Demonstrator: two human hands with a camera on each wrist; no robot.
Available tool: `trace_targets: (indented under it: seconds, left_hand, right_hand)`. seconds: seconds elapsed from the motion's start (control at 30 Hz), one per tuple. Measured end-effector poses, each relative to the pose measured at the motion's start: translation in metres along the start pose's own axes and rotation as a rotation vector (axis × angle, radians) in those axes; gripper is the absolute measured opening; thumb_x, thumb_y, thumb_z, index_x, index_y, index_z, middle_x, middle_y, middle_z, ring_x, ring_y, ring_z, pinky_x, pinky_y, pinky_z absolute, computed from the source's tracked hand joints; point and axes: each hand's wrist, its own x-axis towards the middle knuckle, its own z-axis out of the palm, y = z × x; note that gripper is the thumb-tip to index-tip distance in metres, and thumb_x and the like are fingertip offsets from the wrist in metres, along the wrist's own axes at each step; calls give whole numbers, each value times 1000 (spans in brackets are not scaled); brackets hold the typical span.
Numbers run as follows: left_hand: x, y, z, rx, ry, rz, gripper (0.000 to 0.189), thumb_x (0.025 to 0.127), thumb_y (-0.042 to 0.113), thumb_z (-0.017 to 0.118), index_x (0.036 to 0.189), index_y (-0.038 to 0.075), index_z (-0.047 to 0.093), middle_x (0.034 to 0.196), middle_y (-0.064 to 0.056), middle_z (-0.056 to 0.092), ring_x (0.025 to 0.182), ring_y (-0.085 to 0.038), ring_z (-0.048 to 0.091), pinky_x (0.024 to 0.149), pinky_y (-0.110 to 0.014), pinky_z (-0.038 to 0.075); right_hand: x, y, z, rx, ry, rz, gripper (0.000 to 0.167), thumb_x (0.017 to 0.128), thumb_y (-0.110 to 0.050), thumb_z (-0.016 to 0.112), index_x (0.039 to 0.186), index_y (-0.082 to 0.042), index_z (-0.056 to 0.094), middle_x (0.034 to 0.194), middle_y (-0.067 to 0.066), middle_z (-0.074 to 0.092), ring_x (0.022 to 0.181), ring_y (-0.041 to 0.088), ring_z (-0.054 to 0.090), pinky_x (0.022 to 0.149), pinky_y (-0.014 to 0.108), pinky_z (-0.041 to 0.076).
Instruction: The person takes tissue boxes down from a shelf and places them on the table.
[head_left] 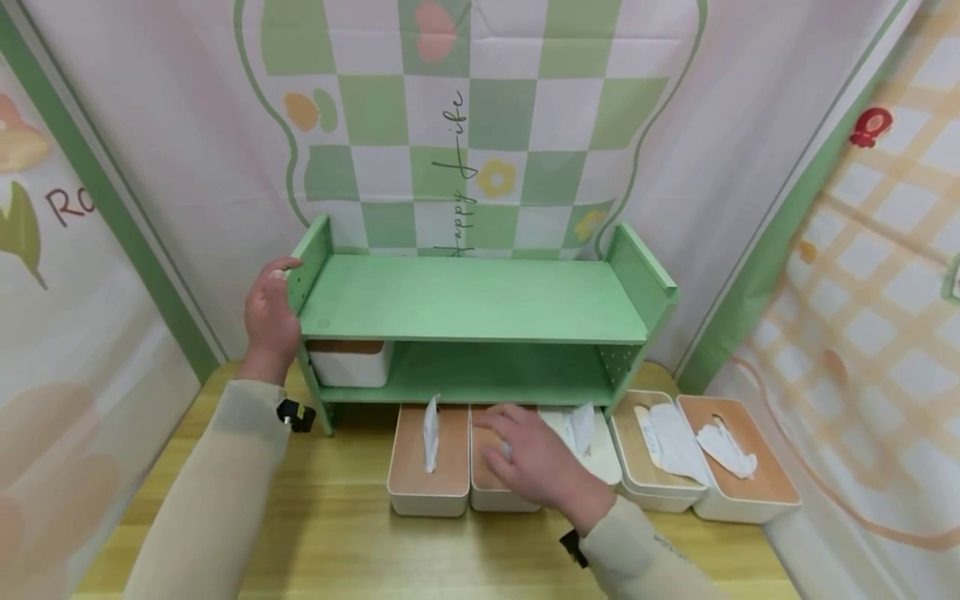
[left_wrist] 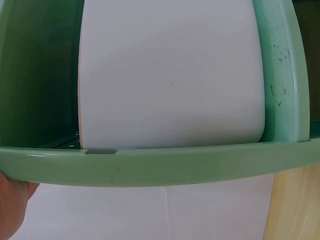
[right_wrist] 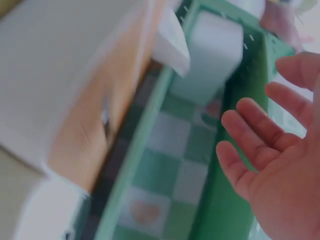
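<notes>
My left hand [head_left: 272, 321] grips the left side panel of a green two-tier shelf [head_left: 472, 296]; only a bit of that hand shows in the left wrist view. A white tissue box [head_left: 350, 365] with a wood-toned lid stands at the left end of the lower tier. My right hand [head_left: 536, 458] hovers above a tissue box [head_left: 504, 497] in the front row, holding nothing. Its fingers [right_wrist: 250, 127] are spread and loosely bent in the right wrist view. Just left of it is another tissue box [head_left: 408, 467] with a tissue sticking up.
Right of my right hand stand a pale-topped box [head_left: 606, 457], a wood-lidded box with a white packet [head_left: 675, 442] on top, and an orange-lidded tissue box [head_left: 772, 475]. All rest on a wooden table [head_left: 337, 517]. Printed curtains [head_left: 502, 108] hang behind and on both sides.
</notes>
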Motion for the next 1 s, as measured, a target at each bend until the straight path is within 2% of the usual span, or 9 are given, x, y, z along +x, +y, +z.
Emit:
trace_targets:
  seconds: [0.17,0.4,0.5,0.57,0.67,0.73,0.83,0.9,1.0]
  left_hand:
    - [0,-2,0,5,-3,-8,60,105,54,21,137,16,56,153,-1,41,139,-19,32,113,-50,20]
    - [-1,-4,1,12,-10,-32,62,103,56,21,136,16,56,154,-3,40,140,-18,31,112,-51,20]
    - [0,-4,1,9,-6,-29,63,103,58,21,136,18,57,150,-2,43,125,-19,42,111,-50,23]
    - [0,-3,1,6,-3,-27,62,103,58,21,136,19,57,143,-3,47,100,-24,47,107,-49,26]
    - [1,-2,1,7,5,-16,62,103,57,22,136,19,58,140,-4,49,94,-22,43,105,-49,28]
    - [1,-2,1,11,7,-11,62,103,56,22,136,18,58,143,-3,49,107,-22,47,107,-49,27]
    - [0,-1,0,16,9,-10,62,104,56,22,136,16,57,149,-1,45,127,-21,40,110,-51,25]
    - [0,0,0,19,7,-13,62,104,56,22,136,16,57,150,-1,44,133,-22,38,111,-51,24]
    - [0,0,-1,19,1,-16,62,104,56,21,137,17,57,151,0,43,134,-22,37,111,-51,23]
  right_hand:
    - [-3,9,-31,89,93,76,51,97,-28,64,144,-14,52,139,4,55,125,26,52,100,50,43]
    - [-4,24,-75,154,232,91,60,99,-28,62,153,-14,39,152,5,43,136,31,40,108,55,32]
    - [-5,33,-96,203,317,100,60,100,-25,60,155,-18,35,155,3,39,137,33,38,108,58,29]
    - [-5,38,-109,236,390,106,60,100,-22,58,156,-23,35,155,0,38,136,35,39,106,61,28]
    - [-6,45,-127,259,544,118,58,99,-20,57,154,-26,39,154,-2,41,135,35,39,105,62,28]
    - [-6,50,-137,255,645,138,56,99,-21,55,153,-26,42,153,-4,42,136,32,39,108,57,28]
    - [-5,59,-150,275,749,194,51,101,-24,51,152,-26,44,152,-6,42,139,23,37,112,45,25]
    - [-3,67,-157,300,768,245,49,103,-27,46,152,-27,43,154,-8,40,140,17,34,114,38,22]
    - [-1,78,-167,338,741,358,46,106,-34,38,152,-33,40,155,-12,36,141,11,30,114,35,20]
